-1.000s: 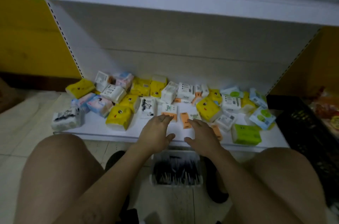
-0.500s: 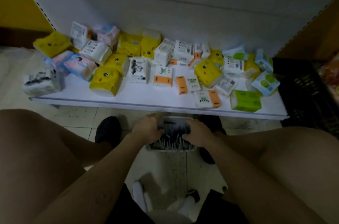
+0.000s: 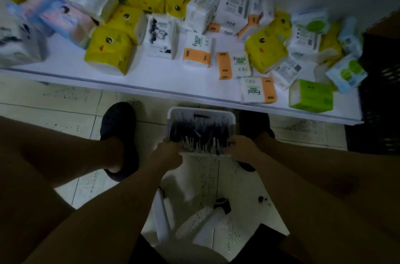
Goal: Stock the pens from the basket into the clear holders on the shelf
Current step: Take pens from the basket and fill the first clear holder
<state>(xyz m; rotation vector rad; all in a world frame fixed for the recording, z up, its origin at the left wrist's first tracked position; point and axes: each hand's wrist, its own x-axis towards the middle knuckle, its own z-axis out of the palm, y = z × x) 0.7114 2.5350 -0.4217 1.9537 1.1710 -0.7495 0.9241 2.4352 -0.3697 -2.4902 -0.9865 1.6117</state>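
A white rectangular basket (image 3: 232, 120) stands level just below the white shelf's (image 3: 164, 77) front edge, packed with dark pens (image 3: 201, 131) lying lengthwise.

The pens (image 3: 199, 131) in the basket (image 3: 201, 110) smear into 1 dark mass, so no count is possible. The left hand (image 3: 167, 152) and right hand (image 3: 241, 150) grip its near rim, fingertips out of sight. At 10 o'clock the tissue packs (image 3: 65, 17) blur and run off the frame. At 3 o'clock a black crate (image 3: 381, 69) is cut off.

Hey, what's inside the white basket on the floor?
Dark pens with pale tips fill the basket. They cover its bottom, and the left hand and right hand gripping the near rim hide those corners.
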